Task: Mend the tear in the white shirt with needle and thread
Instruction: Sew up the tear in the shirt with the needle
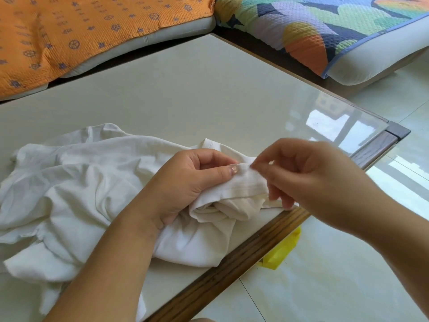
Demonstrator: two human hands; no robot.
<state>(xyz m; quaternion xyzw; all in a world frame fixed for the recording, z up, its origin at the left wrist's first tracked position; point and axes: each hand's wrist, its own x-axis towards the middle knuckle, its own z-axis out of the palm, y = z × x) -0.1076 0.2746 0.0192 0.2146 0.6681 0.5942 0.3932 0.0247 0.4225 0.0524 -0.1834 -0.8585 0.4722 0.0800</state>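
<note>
Left hand (190, 180): grips bunched white shirt (69, 182) fold.
Right hand (308, 175): fingertips pinched at fold; contents indiscernible.

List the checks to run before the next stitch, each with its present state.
1. Left hand grips the white shirt at its fold: ok.
2. Right hand at the fold, beside the left thumb: ok.
3. Needle in the right hand's pinch: cannot tell.
4. Thread free of tangles: cannot tell.
5. Tear in view: cannot tell.
6. Shirt rests on the table: ok.
</note>
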